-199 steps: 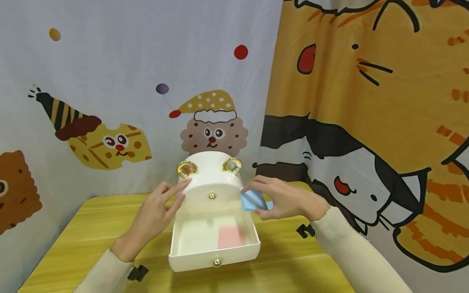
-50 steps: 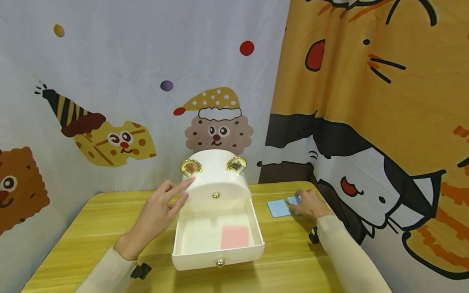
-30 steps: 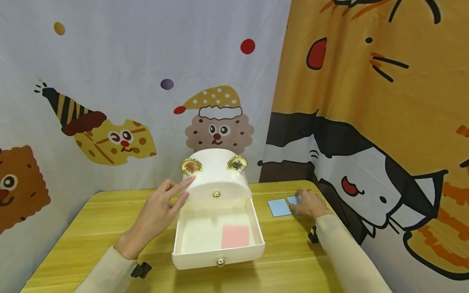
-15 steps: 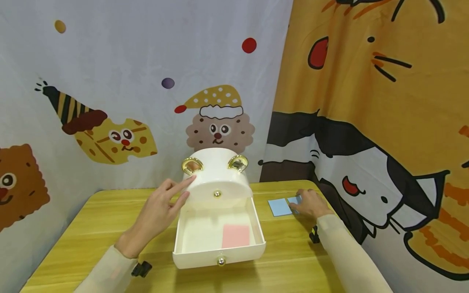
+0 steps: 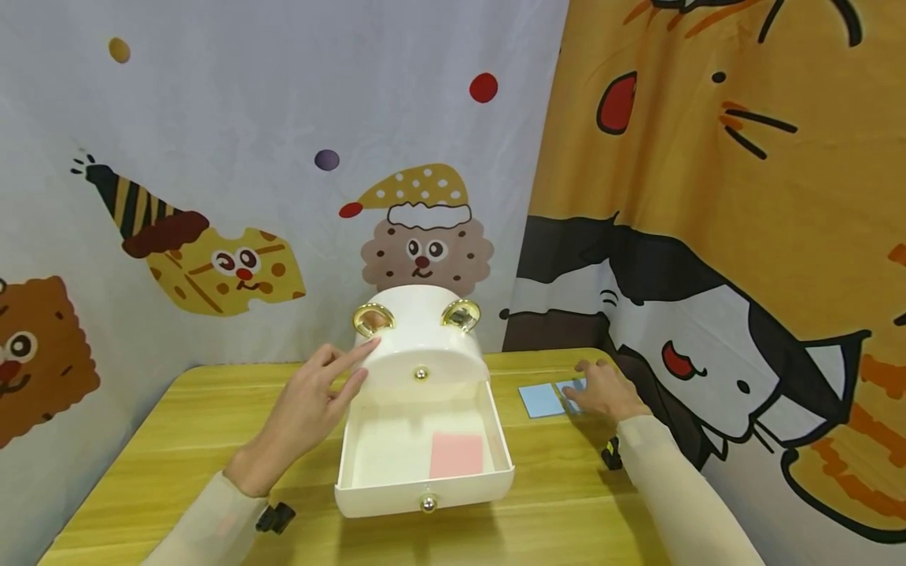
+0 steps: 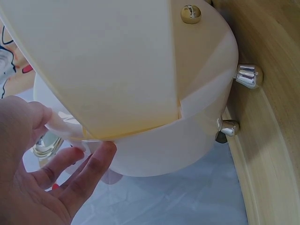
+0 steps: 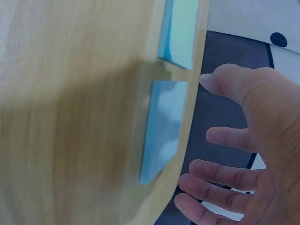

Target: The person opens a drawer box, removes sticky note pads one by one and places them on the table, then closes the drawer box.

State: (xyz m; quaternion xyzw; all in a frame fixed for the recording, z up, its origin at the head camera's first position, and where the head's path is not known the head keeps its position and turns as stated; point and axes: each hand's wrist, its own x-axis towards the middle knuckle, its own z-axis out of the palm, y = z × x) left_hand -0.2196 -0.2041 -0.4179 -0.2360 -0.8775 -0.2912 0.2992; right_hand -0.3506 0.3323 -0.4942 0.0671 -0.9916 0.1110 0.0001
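Observation:
A white storage box (image 5: pixel 418 330) with two gold-rimmed ears stands mid-table, its drawer (image 5: pixel 375 456) pulled out. A pink sticky-note pad (image 5: pixel 456 454) lies at the drawer's front right. My left hand (image 5: pixel 300 417) rests its fingers on the box's left side; the left wrist view shows the fingertips (image 6: pixel 108 147) against the white rim. To the right of the box, two blue sticky-note pads lie side by side, the left one (image 5: pixel 541 401) uncovered and the right one (image 7: pixel 164 126) close to my right hand (image 5: pixel 610 391). That hand is spread, apart from both pads.
The yellow wood-grain table (image 5: pixel 191 424) has its back edge close to a printed cartoon curtain (image 5: pixel 425 94). A gold knob (image 5: pixel 428 503) sticks out from the drawer front. Right of the pads, the table's right edge (image 7: pixel 192 108) is near.
Earlier my right hand held a blue pad beside the box; later it gripped the right-hand pad on the table. Now it has let go and lifted slightly. The left hand keeps its place.

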